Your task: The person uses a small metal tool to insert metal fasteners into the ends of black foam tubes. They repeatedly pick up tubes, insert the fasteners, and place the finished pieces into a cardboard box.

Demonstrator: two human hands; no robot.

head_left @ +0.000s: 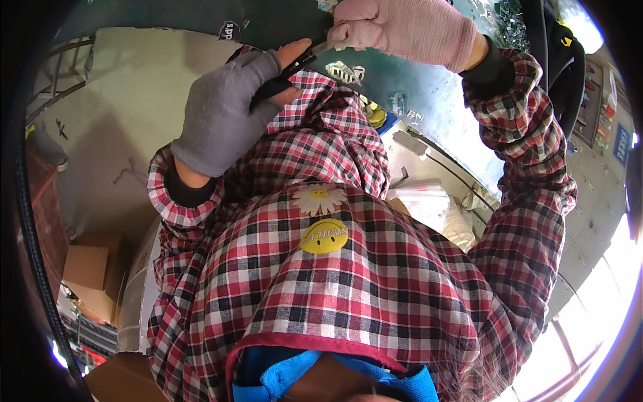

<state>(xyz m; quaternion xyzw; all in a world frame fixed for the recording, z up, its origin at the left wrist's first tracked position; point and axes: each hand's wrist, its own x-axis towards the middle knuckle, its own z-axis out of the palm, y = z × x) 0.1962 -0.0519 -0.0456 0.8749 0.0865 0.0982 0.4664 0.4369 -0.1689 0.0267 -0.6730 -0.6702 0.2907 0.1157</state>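
My left hand (224, 110), in a grey glove with bare fingertips, is closed around a slim black part (298, 64). The part sticks out past the thumb and points up to the right. My right hand (402, 32), in a pink glove, is closed in a pinch on a thin, pale blade-like strip (321, 48). The strip's tip lies against or very near the end of the black part; I cannot tell which. Both hands are held at the near edge of a dark green tabletop (281, 19). The right fingers hide most of what they grip.
Small black pieces (510, 28) lie heaped at the table's right. Torn label scraps (345, 72) are stuck on its surface. My checked sleeves and smock fill the middle. A white plastic bag (425, 202) sits below the table edge, and a cardboard box (90, 271) stands at left.
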